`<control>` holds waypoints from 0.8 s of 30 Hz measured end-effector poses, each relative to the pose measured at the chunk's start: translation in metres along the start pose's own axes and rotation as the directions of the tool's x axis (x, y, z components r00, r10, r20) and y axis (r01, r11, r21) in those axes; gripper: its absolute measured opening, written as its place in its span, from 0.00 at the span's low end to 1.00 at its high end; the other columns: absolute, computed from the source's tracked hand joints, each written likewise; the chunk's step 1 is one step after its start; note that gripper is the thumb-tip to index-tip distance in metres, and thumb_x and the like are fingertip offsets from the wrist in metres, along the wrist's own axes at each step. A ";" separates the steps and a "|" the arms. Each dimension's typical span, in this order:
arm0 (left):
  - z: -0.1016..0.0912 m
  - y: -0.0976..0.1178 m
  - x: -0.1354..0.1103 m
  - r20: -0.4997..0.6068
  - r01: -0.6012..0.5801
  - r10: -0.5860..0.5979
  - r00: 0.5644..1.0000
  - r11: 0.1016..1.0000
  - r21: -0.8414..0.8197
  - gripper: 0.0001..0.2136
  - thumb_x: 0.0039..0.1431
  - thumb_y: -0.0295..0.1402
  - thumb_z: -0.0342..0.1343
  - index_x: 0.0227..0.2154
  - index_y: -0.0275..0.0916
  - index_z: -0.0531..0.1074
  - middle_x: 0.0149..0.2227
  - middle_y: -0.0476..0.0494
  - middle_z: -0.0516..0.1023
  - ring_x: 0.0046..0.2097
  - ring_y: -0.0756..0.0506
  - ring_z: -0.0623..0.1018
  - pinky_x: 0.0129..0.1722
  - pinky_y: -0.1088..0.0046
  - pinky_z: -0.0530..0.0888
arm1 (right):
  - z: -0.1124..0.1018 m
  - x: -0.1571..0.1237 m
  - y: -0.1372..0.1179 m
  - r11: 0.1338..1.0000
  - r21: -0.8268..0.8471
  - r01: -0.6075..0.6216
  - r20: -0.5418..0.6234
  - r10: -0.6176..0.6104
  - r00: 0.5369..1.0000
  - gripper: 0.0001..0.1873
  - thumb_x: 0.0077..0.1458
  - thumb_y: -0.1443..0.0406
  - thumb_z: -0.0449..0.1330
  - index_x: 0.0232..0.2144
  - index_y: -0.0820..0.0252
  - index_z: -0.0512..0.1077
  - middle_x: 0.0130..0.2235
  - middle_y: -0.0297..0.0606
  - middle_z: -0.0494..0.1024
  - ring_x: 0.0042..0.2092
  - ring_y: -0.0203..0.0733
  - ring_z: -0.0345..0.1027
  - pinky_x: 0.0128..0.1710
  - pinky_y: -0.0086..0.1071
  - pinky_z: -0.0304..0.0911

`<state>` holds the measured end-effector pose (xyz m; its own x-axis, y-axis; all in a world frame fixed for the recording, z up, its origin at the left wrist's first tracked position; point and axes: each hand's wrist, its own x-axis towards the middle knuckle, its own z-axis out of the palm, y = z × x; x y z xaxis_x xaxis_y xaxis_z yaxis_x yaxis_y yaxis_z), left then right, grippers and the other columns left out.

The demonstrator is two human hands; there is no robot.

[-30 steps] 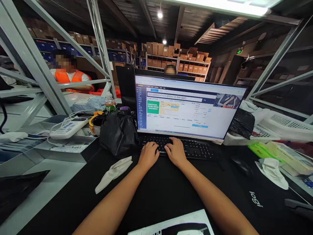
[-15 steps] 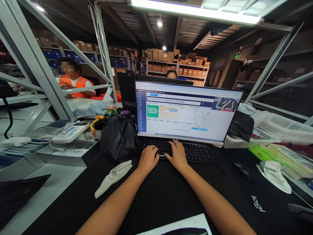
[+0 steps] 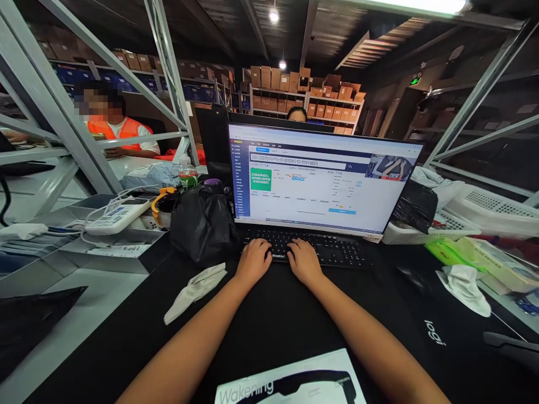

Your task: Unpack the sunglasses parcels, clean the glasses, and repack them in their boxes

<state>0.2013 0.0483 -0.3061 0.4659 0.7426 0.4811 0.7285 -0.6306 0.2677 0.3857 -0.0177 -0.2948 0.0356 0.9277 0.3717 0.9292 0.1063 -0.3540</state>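
Note:
My left hand rests on the left part of a black keyboard, palm down with its fingers apart over the keys. On the keyboard's middle lies my right hand, its fingers spread and slightly bent. Neither hand holds anything. Behind the keyboard stands a monitor with a page of text, a green box and a small camera picture. Between my forearms, close to me, lies a white box printed with "Wakening" and a dark shape; its lower part is out of view.
Left of the keyboard sit a black plastic bag and a crumpled tissue. To the right are a black mouse, a green packet and white baskets. Metal frame bars rise on both sides. A person in an orange vest sits beyond.
The view has tilted downward, so more of the white box shows. My right hand's fingers have drawn in and bent a little. The screen's pale orange panel has gone.

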 end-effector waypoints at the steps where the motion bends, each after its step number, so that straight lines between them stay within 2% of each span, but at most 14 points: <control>1: 0.000 0.000 0.000 0.000 0.001 -0.001 1.000 1.000 0.001 0.09 0.67 0.35 0.57 0.46 0.38 0.74 0.51 0.41 0.76 0.54 0.41 0.76 0.55 0.54 0.74 | -0.003 0.001 0.003 1.000 0.015 -0.015 -0.003 0.015 1.000 0.20 0.62 0.72 0.53 0.53 0.60 0.75 0.59 0.47 0.75 0.63 0.51 0.64 0.66 0.45 0.55; 4: 0.000 -0.001 0.000 -0.001 -0.005 0.005 1.000 1.000 -0.004 0.09 0.67 0.34 0.57 0.46 0.38 0.74 0.51 0.41 0.76 0.54 0.41 0.75 0.55 0.54 0.74 | -0.016 0.006 0.021 0.992 0.067 -0.107 -0.030 0.110 0.994 0.26 0.58 0.79 0.50 0.52 0.57 0.75 0.53 0.43 0.80 0.54 0.45 0.73 0.55 0.39 0.66; 6: 0.000 -0.002 0.000 -0.001 -0.009 0.009 1.000 1.000 -0.011 0.09 0.66 0.33 0.57 0.46 0.37 0.75 0.51 0.41 0.76 0.54 0.41 0.75 0.55 0.54 0.74 | -0.026 0.011 0.039 0.978 0.105 -0.179 -0.050 0.185 0.982 0.22 0.61 0.78 0.50 0.50 0.57 0.75 0.46 0.41 0.82 0.47 0.42 0.76 0.49 0.37 0.70; 9: 0.002 -0.004 0.002 -0.007 -0.013 0.013 1.000 1.000 -0.022 0.08 0.66 0.31 0.57 0.45 0.37 0.75 0.50 0.41 0.77 0.54 0.41 0.75 0.54 0.55 0.74 | -0.040 0.015 0.064 0.960 0.155 -0.233 -0.054 0.244 0.968 0.09 0.67 0.67 0.56 0.45 0.62 0.75 0.41 0.38 0.81 0.41 0.40 0.76 0.44 0.38 0.73; 11: 0.003 -0.005 0.002 -0.012 -0.016 0.016 1.000 0.999 -0.028 0.07 0.65 0.30 0.58 0.45 0.37 0.75 0.49 0.42 0.77 0.53 0.41 0.75 0.54 0.55 0.74 | -0.044 0.016 0.073 0.957 0.174 -0.234 -0.047 0.245 0.968 0.10 0.66 0.61 0.60 0.44 0.63 0.74 0.42 0.38 0.79 0.40 0.40 0.76 0.43 0.39 0.73; 15: 0.004 -0.006 0.003 -0.016 -0.017 0.016 1.000 0.999 -0.035 0.08 0.64 0.27 0.57 0.45 0.37 0.75 0.49 0.42 0.77 0.53 0.41 0.75 0.55 0.55 0.73 | -0.045 0.014 0.067 0.964 0.176 -0.201 -0.027 0.209 0.977 0.10 0.66 0.60 0.60 0.41 0.62 0.75 0.41 0.37 0.79 0.41 0.40 0.75 0.44 0.40 0.72; 18: 0.004 -0.006 0.002 -0.015 -0.013 0.012 1.000 0.999 -0.039 0.08 0.63 0.27 0.57 0.45 0.37 0.75 0.50 0.42 0.77 0.54 0.41 0.75 0.55 0.55 0.73 | -0.043 0.012 0.054 0.974 0.161 -0.156 -0.009 0.160 0.987 0.07 0.64 0.70 0.58 0.37 0.60 0.77 0.36 0.35 0.80 0.42 0.41 0.74 0.45 0.38 0.69; 21: 0.004 -0.006 0.002 -0.014 -0.010 0.009 1.000 0.999 -0.044 0.08 0.63 0.27 0.57 0.45 0.37 0.75 0.50 0.42 0.77 0.54 0.41 0.75 0.55 0.55 0.73 | -0.044 0.010 0.045 0.984 0.146 -0.103 0.002 0.104 0.995 0.18 0.55 0.80 0.54 0.35 0.57 0.79 0.35 0.36 0.82 0.43 0.42 0.73 0.44 0.34 0.66; 24: 0.003 -0.005 0.002 -0.016 -0.011 0.011 1.000 0.999 -0.048 0.08 0.63 0.27 0.57 0.45 0.37 0.75 0.50 0.42 0.77 0.54 0.41 0.75 0.55 0.55 0.73 | -0.045 0.008 0.042 0.988 0.137 -0.067 0.007 0.067 0.998 0.21 0.51 0.81 0.53 0.35 0.57 0.79 0.37 0.38 0.82 0.42 0.42 0.73 0.42 0.32 0.65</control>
<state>0.2002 0.0541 -0.3094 0.4656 0.7321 0.4972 0.6985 -0.6490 0.3016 0.4419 -0.0217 -0.2687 0.0948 0.9353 0.3408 0.8657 0.0916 -0.4921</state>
